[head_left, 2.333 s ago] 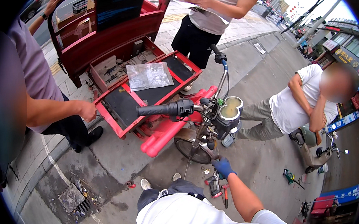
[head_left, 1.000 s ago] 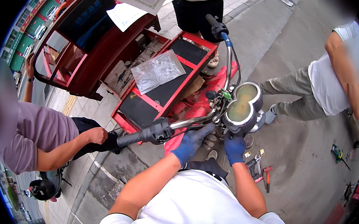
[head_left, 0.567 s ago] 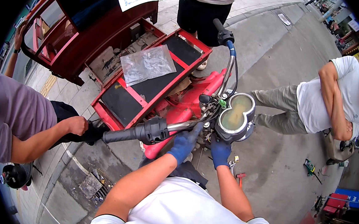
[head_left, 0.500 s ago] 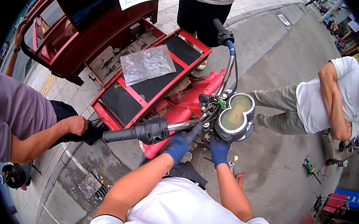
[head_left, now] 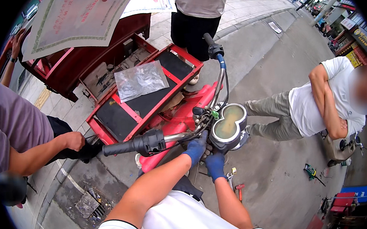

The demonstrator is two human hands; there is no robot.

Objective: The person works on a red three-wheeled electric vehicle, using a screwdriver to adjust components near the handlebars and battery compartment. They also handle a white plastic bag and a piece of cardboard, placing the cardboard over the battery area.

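Both my hands wear blue gloves and work close together under the handlebar (head_left: 176, 137) of a red cargo tricycle. My left hand (head_left: 195, 149) reaches under the bar near its centre, fingers bent around something hidden there. Just right of it, below the twin-dial instrument cluster (head_left: 227, 126), my right hand (head_left: 215, 165) is closed; what it grips is hidden. The black left grip (head_left: 119, 149) and its switch housing (head_left: 152, 142) extend beside my left forearm. A green piece (head_left: 215, 113) sits by the bar's clamp.
A clear plastic bag (head_left: 142, 81) lies on the red-framed seat (head_left: 147, 115). People stand left, right and ahead; one hand holds a bordered paper sheet (head_left: 75, 22) over the cargo bed. On the ground lie a red-headed hammer (head_left: 239, 187), a wrench (head_left: 230, 179) and a green tool (head_left: 311, 171).
The view has shifted, so the tricycle appears farther left. A bordered sheet has come in at the upper left. My left hand's fingers have drawn in under the bar; both hands remain beneath the cluster.
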